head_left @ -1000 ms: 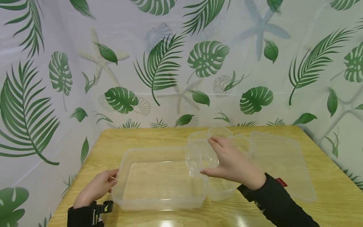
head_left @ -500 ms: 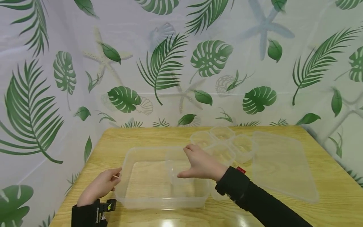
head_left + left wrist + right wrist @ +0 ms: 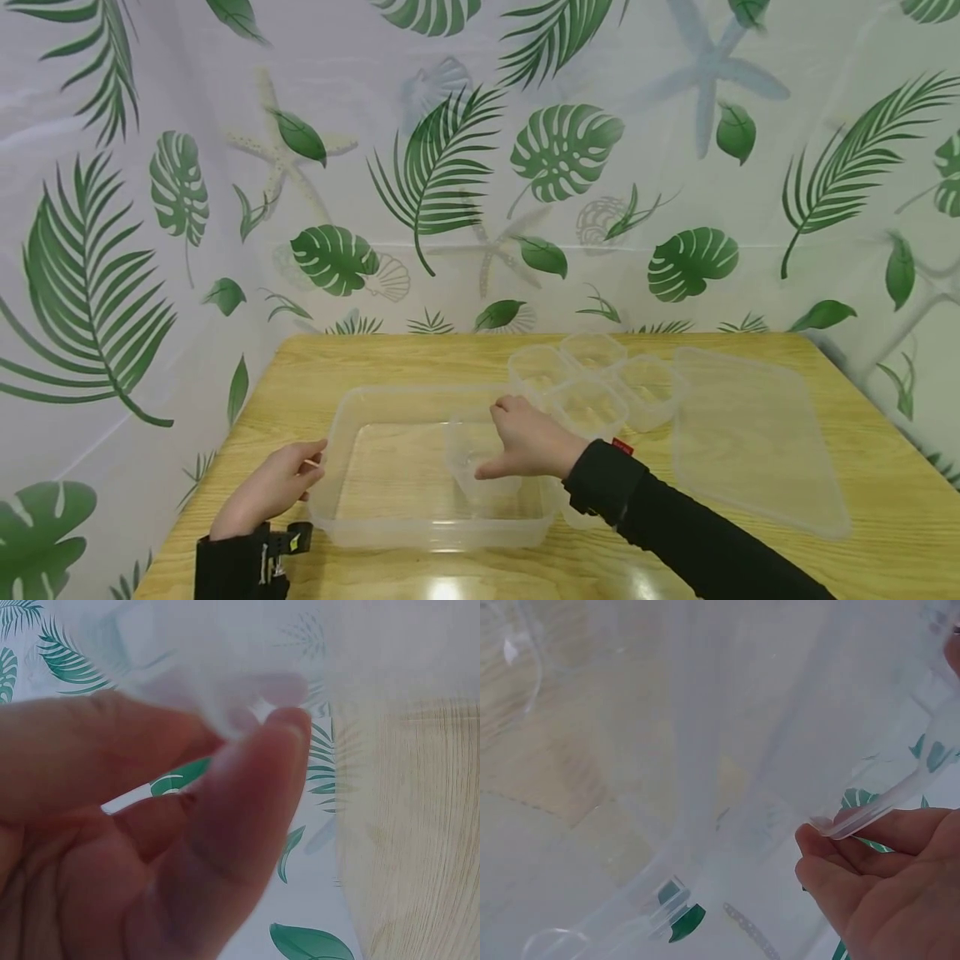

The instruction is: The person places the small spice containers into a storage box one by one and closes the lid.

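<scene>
A large clear rectangular plastic container [image 3: 420,533] stands on the table. At its left side, my left hand [image 3: 277,483] pinches the rim between thumb and fingers; in the left wrist view the thumb [image 3: 247,802] lies against the translucent wall. My right hand [image 3: 532,442] reaches over the right half of the large container. It holds a small clear plastic box [image 3: 465,475] inside that container, near its right end. In the right wrist view, the fingertips [image 3: 817,840] grip the small box's rim.
Several more small clear boxes [image 3: 592,408] stand grouped behind and right of the large container. Another clear box [image 3: 577,508] sits at its right side, partly hidden by my arm. A flat translucent lid [image 3: 757,450] lies on the wooden table [image 3: 330,358] at right. A leaf-patterned sheet [image 3: 450,250] hangs behind.
My right hand has carried the small box leftward from above the large container's right edge, then down inside it. My left hand keeps its hold on the left rim.
</scene>
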`<action>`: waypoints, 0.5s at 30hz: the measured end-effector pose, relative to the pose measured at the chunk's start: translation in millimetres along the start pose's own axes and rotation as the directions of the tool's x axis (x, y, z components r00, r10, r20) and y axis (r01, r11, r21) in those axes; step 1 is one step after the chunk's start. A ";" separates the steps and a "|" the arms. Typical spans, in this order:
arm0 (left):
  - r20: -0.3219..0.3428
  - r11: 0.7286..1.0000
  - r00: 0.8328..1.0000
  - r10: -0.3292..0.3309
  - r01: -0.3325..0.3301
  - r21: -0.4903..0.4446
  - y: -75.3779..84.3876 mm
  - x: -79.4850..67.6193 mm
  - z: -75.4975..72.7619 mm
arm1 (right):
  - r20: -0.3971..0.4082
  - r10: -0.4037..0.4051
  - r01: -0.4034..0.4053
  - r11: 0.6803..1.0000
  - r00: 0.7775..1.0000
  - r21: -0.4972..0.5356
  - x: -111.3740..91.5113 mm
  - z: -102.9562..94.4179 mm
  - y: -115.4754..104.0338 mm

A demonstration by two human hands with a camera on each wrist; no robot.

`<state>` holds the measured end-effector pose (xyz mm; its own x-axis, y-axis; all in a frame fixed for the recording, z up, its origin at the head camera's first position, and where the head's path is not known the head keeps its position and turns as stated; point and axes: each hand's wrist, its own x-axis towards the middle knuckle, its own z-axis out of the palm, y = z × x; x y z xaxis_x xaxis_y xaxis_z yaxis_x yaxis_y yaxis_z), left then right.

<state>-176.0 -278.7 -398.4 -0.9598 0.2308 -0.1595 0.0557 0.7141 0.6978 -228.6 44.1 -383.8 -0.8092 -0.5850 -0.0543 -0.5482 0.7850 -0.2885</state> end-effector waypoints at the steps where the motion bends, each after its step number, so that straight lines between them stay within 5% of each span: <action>1: 0.001 1.000 1.000 -0.002 0.002 -0.001 0.1 -0.2 -0.2 | 0.004 -0.001 0.001 1.000 1.000 -0.008 0.8 0.8 0.1; 15: -0.015 1.000 1.000 0.009 -0.009 0.026 2.5 -0.3 -0.3 | 0.077 -0.027 0.035 0.993 0.997 -0.111 3.7 5.8 0.7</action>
<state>-175.6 -277.2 -396.5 -0.9633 0.2274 -0.1425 0.0713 0.7289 0.6809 -230.7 41.3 -389.7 -0.7756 -0.6198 -0.1196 -0.5965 0.7816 -0.1824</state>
